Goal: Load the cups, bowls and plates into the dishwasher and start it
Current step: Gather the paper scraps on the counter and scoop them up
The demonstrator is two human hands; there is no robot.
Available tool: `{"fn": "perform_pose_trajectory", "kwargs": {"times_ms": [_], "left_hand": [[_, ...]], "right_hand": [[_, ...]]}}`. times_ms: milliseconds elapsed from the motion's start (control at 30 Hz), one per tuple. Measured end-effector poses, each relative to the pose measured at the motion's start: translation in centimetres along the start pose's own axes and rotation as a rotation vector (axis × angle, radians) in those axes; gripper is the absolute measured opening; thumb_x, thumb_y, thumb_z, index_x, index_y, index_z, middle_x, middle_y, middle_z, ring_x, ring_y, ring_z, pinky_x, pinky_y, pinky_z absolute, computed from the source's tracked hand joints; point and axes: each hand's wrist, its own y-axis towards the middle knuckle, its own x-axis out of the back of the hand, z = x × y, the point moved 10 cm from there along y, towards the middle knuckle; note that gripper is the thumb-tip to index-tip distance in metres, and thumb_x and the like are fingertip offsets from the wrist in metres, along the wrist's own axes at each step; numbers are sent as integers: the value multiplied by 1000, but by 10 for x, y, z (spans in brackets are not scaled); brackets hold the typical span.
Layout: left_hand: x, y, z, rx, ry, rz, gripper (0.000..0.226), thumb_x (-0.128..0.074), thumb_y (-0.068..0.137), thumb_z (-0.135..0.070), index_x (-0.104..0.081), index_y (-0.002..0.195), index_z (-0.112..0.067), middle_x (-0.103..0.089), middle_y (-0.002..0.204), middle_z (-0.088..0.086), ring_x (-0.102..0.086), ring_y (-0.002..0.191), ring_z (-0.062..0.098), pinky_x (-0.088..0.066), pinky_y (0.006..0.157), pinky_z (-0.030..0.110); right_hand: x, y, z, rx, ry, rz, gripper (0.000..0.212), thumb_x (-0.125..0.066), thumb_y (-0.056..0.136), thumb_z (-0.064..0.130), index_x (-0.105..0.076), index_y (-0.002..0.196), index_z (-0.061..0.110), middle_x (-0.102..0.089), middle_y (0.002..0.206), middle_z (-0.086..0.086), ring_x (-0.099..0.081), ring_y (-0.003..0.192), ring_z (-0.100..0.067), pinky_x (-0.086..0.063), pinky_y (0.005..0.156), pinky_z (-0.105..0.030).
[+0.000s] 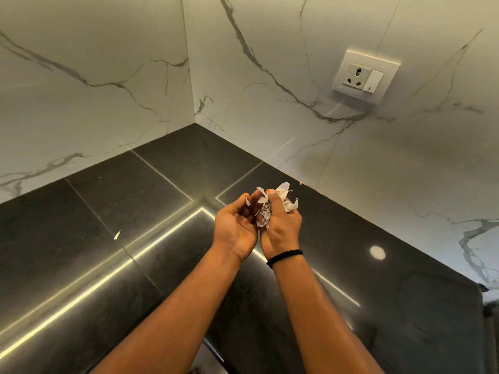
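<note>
No cup, bowl, plate or dishwasher is in view. Both hands are held together above the black countertop [151, 252] near its corner. My right hand [280, 225] is closed around a bunch of thin, papery white-purple peels [282, 194] that stick out above the fingers. My left hand [236, 228] is cupped, palm up, pressed against the right hand, with a small peel flake near its fingertips. A black band sits on my right wrist.
White marble-look walls meet in a corner behind the counter. A wall socket with a switch [363, 76] is on the right wall. One loose peel flake [117, 235] lies on the counter to the left. The counter's front edge runs below my forearms.
</note>
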Motion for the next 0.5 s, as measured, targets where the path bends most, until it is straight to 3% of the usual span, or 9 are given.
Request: {"fn": "perform_pose_trajectory", "kwargs": {"times_ms": [67, 167, 300, 367, 500], "left_hand": [[10, -12, -4, -18, -65, -68, 21, -51, 95, -12, -67, 84, -7, -75, 91, 11, -71, 78, 23, -57, 64, 30], [25, -33, -22, -102, -119, -133, 17, -49, 92, -13, -62, 82, -9, -73, 86, 10, -70, 74, 23, -56, 57, 26], [39, -63, -64, -222, -207, -148, 25, -49, 95, -15, -57, 72, -11, -73, 83, 11, -73, 78, 25, -57, 83, 40], [54, -82, -89, -284, -222, -177, 28, -49, 98, -18, -58, 72, -11, -74, 83, 12, -72, 81, 26, -54, 93, 42], [100, -133, -136, -431, -296, -231, 36, -47, 101, -25, -68, 80, -5, -74, 84, 13, -71, 82, 27, -56, 89, 40]], "right_hand": [[-7, -12, 1, -6, 3, 28, 7, -66, 94, 12, -67, 88, 8, -67, 76, -7, -66, 68, -19, -54, 57, -29], [-29, -36, -11, -51, 9, 128, 8, -63, 96, 11, -67, 93, 4, -68, 78, -9, -67, 71, -21, -56, 58, -30], [-60, -68, -39, -77, -34, 220, 11, -65, 94, 10, -69, 97, 1, -68, 98, -23, -67, 90, -34, -58, 85, -47], [-78, -88, -57, -97, -54, 257, 10, -65, 93, 9, -72, 88, 3, -69, 97, -22, -65, 91, -34, -55, 84, -47], [-119, -143, -104, -175, -74, 395, 17, -61, 95, 5, -72, 82, 6, -75, 91, -14, -71, 87, -25, -58, 79, -37]]}}
